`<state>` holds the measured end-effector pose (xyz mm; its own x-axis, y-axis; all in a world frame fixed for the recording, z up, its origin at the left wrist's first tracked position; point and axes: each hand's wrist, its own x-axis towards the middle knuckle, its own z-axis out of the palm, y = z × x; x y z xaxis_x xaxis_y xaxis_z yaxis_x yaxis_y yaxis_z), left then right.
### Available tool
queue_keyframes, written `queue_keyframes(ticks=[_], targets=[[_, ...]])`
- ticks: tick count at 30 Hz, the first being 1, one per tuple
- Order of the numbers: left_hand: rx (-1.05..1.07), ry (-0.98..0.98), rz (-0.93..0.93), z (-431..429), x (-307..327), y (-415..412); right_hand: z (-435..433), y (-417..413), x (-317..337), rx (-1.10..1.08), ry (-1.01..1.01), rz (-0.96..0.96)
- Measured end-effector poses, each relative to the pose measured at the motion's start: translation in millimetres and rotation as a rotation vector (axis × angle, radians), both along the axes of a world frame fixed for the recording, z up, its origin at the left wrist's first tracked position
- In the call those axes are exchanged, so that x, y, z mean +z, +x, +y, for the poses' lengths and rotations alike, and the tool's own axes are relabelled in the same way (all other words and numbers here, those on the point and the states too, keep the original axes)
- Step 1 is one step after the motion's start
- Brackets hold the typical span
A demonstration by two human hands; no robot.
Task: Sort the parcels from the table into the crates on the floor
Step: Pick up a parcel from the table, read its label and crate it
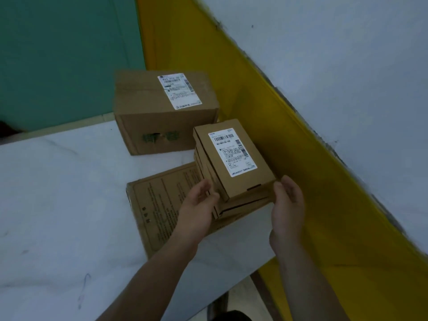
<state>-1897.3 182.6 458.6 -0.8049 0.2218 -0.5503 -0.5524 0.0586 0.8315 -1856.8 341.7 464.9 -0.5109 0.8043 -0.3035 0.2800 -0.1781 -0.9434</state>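
A stack of small flat cardboard parcels (234, 158) with a white label on top sits near the table's right edge, on a wide flat printed carton (159, 205). My left hand (199, 205) holds the stack's near-left corner, thumb on the side. On the near-right corner my right hand (288, 205) curls its fingers around the stack. A bigger brown box (162, 112) with a white label stands behind them. No crate is in view.
The white table top (64, 193) stretches to the left and toward me. Its right edge runs along a yellow band (289, 140) and a pale wall (347, 66). A teal wall (64, 54) stands behind the table.
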Motion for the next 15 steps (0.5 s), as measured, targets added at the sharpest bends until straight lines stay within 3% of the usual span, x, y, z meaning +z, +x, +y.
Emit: queue_keyframes(ticks=[7, 10, 15], targets=[[0.171, -0.049, 0.022, 28.7, -4.2, -9.7, 45.2, -32.4, -20.9, 0.353, -0.018, -0.161], [0.224, -0.092, 0.042, 42.4, -1.1, -2.9, 51.4, -31.6, -21.1, 0.514, -0.053, -0.106], [0.275, -0.092, 0.089, 61.9, 2.7, 7.0, 57.9, -23.5, -31.7, 0.597, -0.036, -0.045]])
